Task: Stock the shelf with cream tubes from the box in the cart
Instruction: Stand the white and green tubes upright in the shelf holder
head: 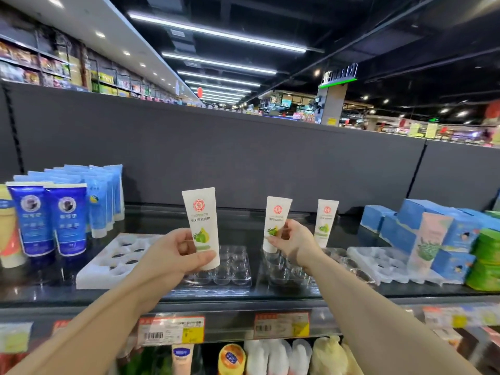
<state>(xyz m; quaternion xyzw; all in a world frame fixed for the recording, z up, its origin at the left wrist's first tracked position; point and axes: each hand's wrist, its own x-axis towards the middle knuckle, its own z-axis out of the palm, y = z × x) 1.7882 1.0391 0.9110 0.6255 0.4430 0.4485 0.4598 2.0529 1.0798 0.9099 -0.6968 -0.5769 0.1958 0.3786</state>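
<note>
- far left of the shelf (243,296), the blue tubes (65,217) stand upright in rows; they are not part of this job.
- the white tray (94,274) beside them shows empty round sockets, likely meant to seat tube caps.
- the left hand (176,255) holds one cream tube (201,226) upright, thumb and fingers curled round its lower body just above the cap, over the clear tray (230,274).
- the right hand (293,244) pinches a second cream tube (276,223) low on its body, cap down over another clear tray (286,274).
- a third cream tube (324,223) stands alone just to the right, already placed.
- the tubes look light, soft-walled and smooth; a squeeze high up would probably dent them, so the stiffer part near the cap seems the best hold.
- standing on narrow caps, they may tip easily unless seated in a socket.
- the box and cart are out of view.
</note>
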